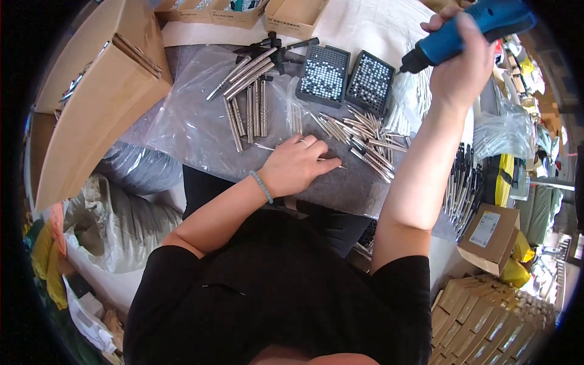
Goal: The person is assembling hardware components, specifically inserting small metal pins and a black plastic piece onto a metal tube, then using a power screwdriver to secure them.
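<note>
My right hand (465,61) is raised at the upper right, wrapped round a blue cordless screwdriver (453,39) whose black nose points down and left. Near the table's front edge, my left hand (298,163) is closed on a thin metal rod; one end (263,146) shows to the left and a small tip by the fingertips. Just right of that hand lies a loose heap of slim pointed metal pieces (356,131). Two dark grid trays (324,72) (370,80) full of small shiny parts stand beyond it. Perforated metal tubes (246,112) lie to the left.
Under the tubes spreads a clear plastic sheet (182,131). Black tool parts (277,52) lie behind them. A tall cardboard box (106,115) crowds the left, and shallow cartons (292,18) line the back. Black-and-silver pieces (461,182) bunch at the right edge, above a carton (488,237).
</note>
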The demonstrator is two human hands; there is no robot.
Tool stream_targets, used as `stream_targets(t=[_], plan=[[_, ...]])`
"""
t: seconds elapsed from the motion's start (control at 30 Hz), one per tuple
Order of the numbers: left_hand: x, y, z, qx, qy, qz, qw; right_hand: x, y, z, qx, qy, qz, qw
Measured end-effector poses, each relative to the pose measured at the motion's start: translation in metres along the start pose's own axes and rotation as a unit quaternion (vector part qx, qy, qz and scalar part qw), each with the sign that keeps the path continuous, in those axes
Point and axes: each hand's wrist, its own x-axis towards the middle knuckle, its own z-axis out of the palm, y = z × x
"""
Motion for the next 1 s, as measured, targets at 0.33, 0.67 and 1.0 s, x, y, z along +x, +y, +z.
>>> stream_targets(t=[0.33,0.67,1.0], plan=[[-0.001,0.0,-0.003,0.005,-0.022,-0.011,1.0,-0.034,0.047,-0.011,-0.278,-0.002,0.001,0.961],[0.001,0.001,-0.002,0.008,-0.027,-0.027,0.999,-0.067,0.081,-0.03,-0.335,0.081,-0.021,0.939],[0.0,0.002,-0.003,0.008,-0.035,-0.025,0.999,-0.072,0.084,-0.036,-0.347,0.073,-0.02,0.935]])
